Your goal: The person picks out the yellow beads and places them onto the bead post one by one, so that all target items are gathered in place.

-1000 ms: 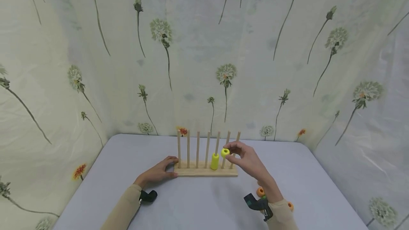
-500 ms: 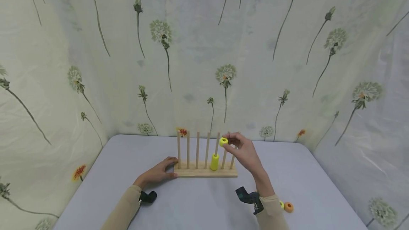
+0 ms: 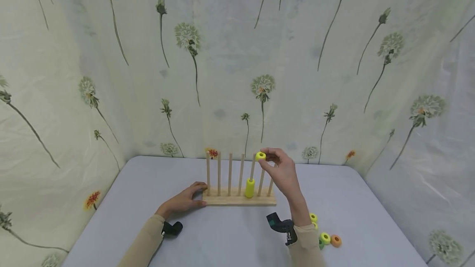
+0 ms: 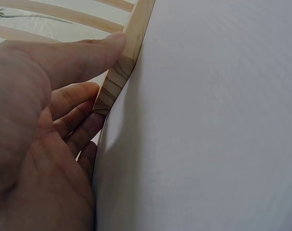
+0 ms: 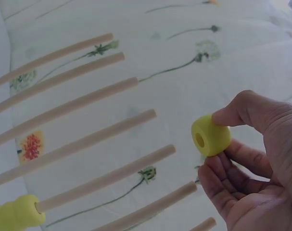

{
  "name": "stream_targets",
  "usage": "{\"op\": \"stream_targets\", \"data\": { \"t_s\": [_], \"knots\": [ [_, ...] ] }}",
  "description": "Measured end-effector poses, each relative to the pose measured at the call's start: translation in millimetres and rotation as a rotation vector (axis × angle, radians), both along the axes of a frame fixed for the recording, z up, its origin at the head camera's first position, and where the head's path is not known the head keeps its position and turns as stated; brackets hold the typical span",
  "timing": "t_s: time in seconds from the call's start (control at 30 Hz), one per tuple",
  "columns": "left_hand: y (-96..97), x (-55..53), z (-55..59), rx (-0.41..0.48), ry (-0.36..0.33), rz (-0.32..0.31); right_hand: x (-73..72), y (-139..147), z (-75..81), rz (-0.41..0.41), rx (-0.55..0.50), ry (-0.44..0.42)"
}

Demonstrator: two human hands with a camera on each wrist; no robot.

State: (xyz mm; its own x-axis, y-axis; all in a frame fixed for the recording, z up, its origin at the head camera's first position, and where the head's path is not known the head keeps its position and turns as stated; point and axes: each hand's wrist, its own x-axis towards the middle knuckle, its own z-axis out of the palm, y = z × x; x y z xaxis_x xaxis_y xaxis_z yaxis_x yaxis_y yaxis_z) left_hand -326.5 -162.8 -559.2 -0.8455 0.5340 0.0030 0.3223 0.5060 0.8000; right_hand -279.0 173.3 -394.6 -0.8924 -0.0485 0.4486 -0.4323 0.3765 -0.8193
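Note:
A wooden stand [image 3: 237,202] with several upright pegs sits on the table. At its left end my left hand [image 3: 182,200] holds the base, thumb on the front side and fingers behind, as the left wrist view shows. Stacked yellow beads [image 3: 250,188] fill the lower part of the third peg from the right. My right hand [image 3: 283,172] pinches one yellow bead [image 5: 215,134] between thumb and fingers at peg-top height. In the right wrist view, the bead's hole faces the pegs, and a gap separates it from the nearest peg tip [image 5: 171,150].
Loose beads lie on the table at the right, partly hidden by the right forearm: several yellow ones [image 3: 325,238], an orange one [image 3: 336,241] and a green one [image 3: 321,244]. Behind the table hangs a flower-patterned curtain [image 3: 222,73].
My right hand has risen with the yellow bead from about mid-peg height to the top of the pegs. More loose beads show beside the forearm. My left hand stays on the stand.

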Motion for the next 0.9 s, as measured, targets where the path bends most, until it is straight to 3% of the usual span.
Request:
{"op": "stream_targets", "data": {
  "t_s": [0.3, 0.43, 0.9],
  "knots": [
    [0.0, 2.2, 1.7, -0.001, 0.006, -0.001, 4.0, -9, 15.3, -0.055, 0.022, -0.014],
    [-0.3, 1.5, 2.5, -0.004, 0.008, -0.003, -6.8, -6, 7.4, -0.058, 0.019, 0.005],
    [-0.9, -1.2, -0.7, -0.003, 0.0, -0.002, -11.6, -12, 10.0, -0.098, 0.084, 0.022]
  ]
}}
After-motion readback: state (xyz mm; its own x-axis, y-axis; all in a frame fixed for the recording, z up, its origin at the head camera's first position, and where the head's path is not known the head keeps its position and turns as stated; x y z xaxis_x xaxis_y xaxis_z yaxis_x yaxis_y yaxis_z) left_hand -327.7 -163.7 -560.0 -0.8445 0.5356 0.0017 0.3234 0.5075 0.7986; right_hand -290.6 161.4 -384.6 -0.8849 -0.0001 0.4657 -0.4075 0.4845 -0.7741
